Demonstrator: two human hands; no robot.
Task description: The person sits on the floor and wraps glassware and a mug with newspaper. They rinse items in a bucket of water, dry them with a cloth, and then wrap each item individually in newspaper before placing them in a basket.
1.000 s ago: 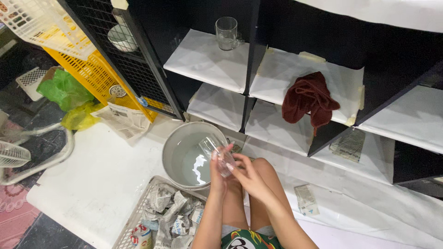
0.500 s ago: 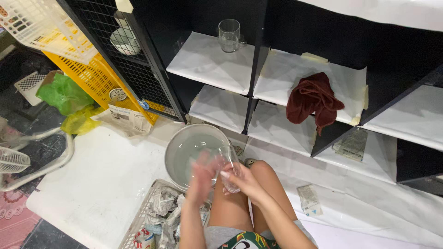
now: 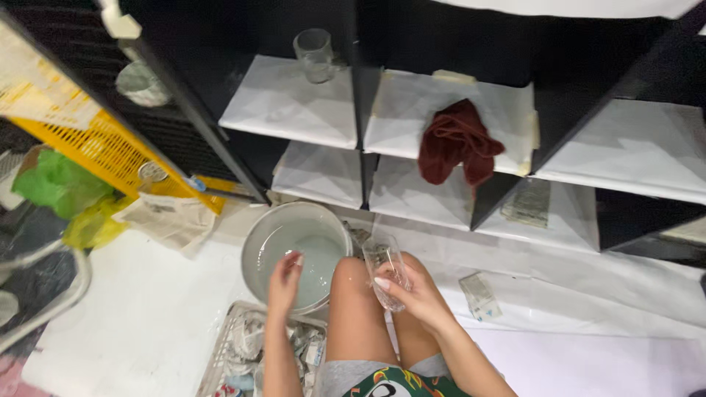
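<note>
Glass (image 3: 385, 266) looking thin, wet, slippery, breakable; right hand (image 3: 412, 294) gripping its base end; left hand (image 3: 285, 276) hanging empty, loose over basin (image 3: 257, 242).

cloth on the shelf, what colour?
Dark red, maroon: the cloth lies crumpled on the white-lined shelf. Head view shows it clearly.

the floor is covered in white sheeting (image 3: 140, 323), and on it sit a grey basin of water (image 3: 298, 250), a wire tray of crumpled paper (image 3: 250, 353), a folded newspaper (image 3: 173, 217) and a small packet (image 3: 479, 295). the black shelf unit (image 3: 364, 95) has white-lined compartments: a clear glass (image 3: 314, 55) stands in one, and a dark red cloth (image 3: 457, 143) drapes over the next one's edge.
</note>
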